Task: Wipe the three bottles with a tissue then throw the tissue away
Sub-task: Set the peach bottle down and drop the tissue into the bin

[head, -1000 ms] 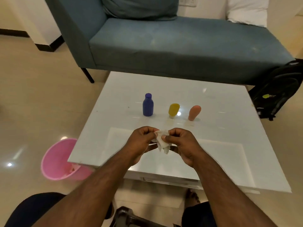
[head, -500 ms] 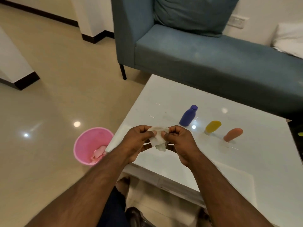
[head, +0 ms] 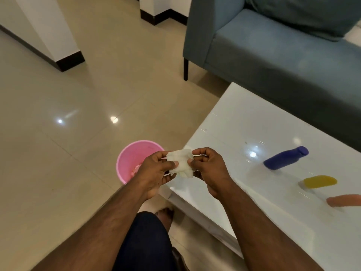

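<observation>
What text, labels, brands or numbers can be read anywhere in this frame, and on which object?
None can be read.
Blue bottle, yellow bottle, orange bottle: plain coloured surfaces, no label visible.
Tissue, held by left hand and right hand: no print.
Pink bin, white table: no markings visible.

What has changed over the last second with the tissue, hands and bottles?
The view has swung left toward the pink bin. Both hands, left hand and right hand, have carried the tissue left from above the table to just past its corner, by the bin's rim. Neither hand let go. The blue bottle, yellow bottle and orange bottle stayed in their row.
</observation>
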Available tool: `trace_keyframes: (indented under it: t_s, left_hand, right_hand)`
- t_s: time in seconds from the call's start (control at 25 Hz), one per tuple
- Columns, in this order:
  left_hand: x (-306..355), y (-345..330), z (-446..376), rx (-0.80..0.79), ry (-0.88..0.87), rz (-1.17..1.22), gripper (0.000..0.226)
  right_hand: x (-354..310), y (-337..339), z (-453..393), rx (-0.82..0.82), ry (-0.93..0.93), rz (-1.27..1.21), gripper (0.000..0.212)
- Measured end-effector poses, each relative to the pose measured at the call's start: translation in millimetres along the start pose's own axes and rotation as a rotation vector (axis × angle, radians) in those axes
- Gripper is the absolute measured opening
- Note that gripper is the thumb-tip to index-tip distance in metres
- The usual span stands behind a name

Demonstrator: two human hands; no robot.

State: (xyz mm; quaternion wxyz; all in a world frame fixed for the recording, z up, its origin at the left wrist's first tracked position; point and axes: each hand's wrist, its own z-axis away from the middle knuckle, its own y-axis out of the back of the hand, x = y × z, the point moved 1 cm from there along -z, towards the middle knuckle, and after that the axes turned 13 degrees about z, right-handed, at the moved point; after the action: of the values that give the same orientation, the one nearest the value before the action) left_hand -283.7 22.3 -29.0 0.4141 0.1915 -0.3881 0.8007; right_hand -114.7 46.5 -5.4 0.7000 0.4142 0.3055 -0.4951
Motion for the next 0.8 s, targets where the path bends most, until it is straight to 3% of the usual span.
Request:
trace_keyframes:
  t_s: [0.2,0.32,0.52,0.64,0.8]
  left_hand:
    - [-2,52,-41,0.252,-0.086,0.099,0.042]
    - [-6,80,-72,0.38,-0.159,-0.01,0.033]
    - [-13,112,-120,0.529,-0.211,-0.204,0.016]
    - [-21,126,-141,0.492,-0.16,-0.364,0.017]
    - [-35,134,-151,0.418,-0.119,-0.828,0.056]
  right_hand:
    - [9,-56,-49,0.065,0.118,0.423,0.02]
    - [9,-92,-82,-0.003,0.245,0.694,0.014]
    - [10,-136,-128,-0.212,0.409,1.206,0.032]
    - [15,-144,-143,-0.309,0.347,1.3,0.035]
    - [19,-143,-148,-0.334,0.35,1.378,0.032]
